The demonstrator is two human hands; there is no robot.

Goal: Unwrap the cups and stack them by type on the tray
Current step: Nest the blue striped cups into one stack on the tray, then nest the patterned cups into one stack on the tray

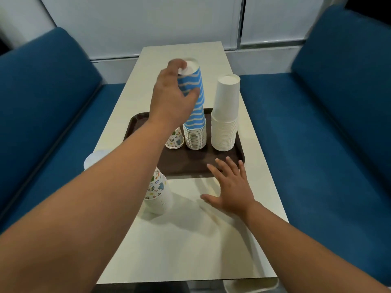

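Left hand [171, 100] grip wraps top of blue striped cup stack [195, 121] on tray [190, 163]. Right hand [230, 187] grip released, fingers spread, over desk [190, 240] edge of tray.

A long cream table [182, 240] runs away from the camera between two blue upholstered benches, the left bench [48, 106] and the right bench [330, 123], each with a padded backrest. Beyond the table's far end stands a pale wall [135, 24] of flat panels, split by a vertical metal strip [241, 22] with a horizontal rail [273, 44] low on the right. The tabletop shows soft reflections and shadows.
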